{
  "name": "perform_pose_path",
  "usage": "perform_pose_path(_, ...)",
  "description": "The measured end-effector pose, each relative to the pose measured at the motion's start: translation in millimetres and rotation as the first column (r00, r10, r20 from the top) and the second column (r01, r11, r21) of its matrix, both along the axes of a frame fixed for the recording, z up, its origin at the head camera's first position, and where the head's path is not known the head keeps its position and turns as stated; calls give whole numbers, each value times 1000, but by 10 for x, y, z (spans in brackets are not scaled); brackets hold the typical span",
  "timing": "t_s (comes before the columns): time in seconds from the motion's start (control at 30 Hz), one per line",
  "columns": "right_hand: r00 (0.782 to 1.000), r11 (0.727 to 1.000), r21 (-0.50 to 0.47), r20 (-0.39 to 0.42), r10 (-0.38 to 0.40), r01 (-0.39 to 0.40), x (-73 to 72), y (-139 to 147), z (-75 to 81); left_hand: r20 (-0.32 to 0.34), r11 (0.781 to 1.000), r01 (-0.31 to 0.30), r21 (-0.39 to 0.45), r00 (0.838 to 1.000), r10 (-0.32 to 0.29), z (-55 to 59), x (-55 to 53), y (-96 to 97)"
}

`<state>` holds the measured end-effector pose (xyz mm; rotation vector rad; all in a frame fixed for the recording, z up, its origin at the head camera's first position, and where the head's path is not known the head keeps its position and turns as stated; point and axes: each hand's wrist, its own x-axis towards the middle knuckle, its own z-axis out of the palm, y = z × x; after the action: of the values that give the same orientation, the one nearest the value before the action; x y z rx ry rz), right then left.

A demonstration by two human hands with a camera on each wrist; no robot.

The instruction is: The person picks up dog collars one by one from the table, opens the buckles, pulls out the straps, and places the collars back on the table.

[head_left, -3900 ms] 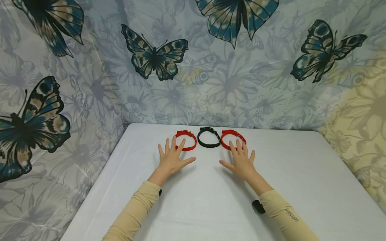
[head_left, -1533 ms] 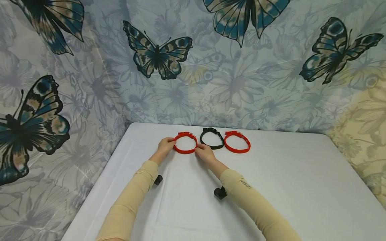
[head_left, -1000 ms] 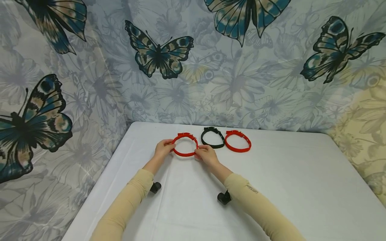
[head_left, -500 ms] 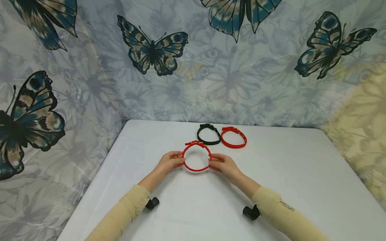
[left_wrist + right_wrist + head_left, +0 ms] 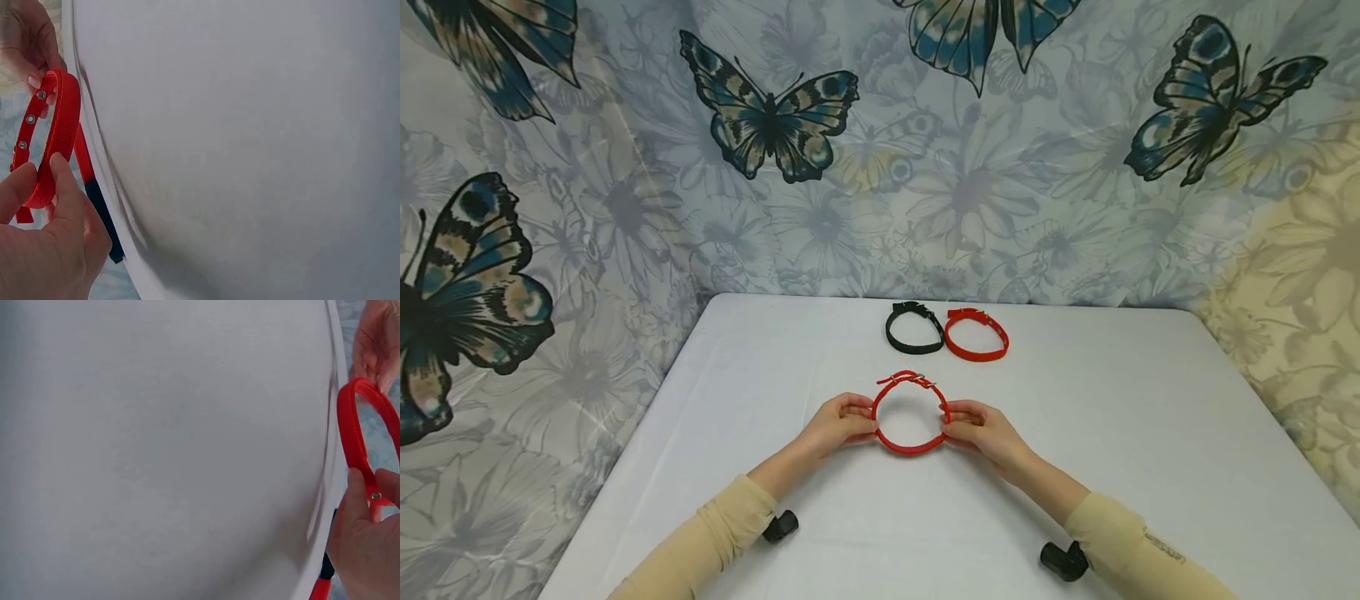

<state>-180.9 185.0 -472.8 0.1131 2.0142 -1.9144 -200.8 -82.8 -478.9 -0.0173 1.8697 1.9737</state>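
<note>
We see a person's two hands at work over a white-covered tabletop, both holding the same red collar. The left hand pinches the collar's left side between thumb and fingers, and the right hand pinches the right side in the same way, so we find the loop stretched between them as a round ring. It sits around the middle of the tabletop, well apart from the left and right edges, with its buckled part toward the far edge. We cannot tell whether its lowest curve touches the cloth. In the left wrist view we make out a row of metal eyelets along the strap.

Beyond the hands, near the middle of the far edge, we see a black collar and, just to its right, a second red collar; both lie as buckled loops, side by side.

We also note beige sleeves on both arms, the right one with small dark lettering, and a black wrist camera below each cuff. Behind the far edge hangs a floral backdrop with large blue-and-black butterflies.
</note>
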Motion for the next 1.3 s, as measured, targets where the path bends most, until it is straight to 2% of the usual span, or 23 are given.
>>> perform_pose_path(0.13,1000,1000,12,5,7,-7,65,30,-13,-2,1000,22,-17,1000,-22,-6,61,10)
perform_pose_path(0.3,999,999,10,-7,51,-51,154,86,-1,-16,998,58,-15,998,-59,20,141,16)
perform_pose_path(0.57,996,997,15,-33,81,-80,235,139,-6,-29,998,67,6,997,-66,56,238,27)
perform_pose_path(1.0,994,994,39,-47,102,-100,302,166,-36,-68,997,78,-5,995,-78,34,289,13)
perform_pose_path(1.3,991,990,92,-74,112,-105,343,135,-59,-134,995,90,-49,986,-96,-8,318,-11)
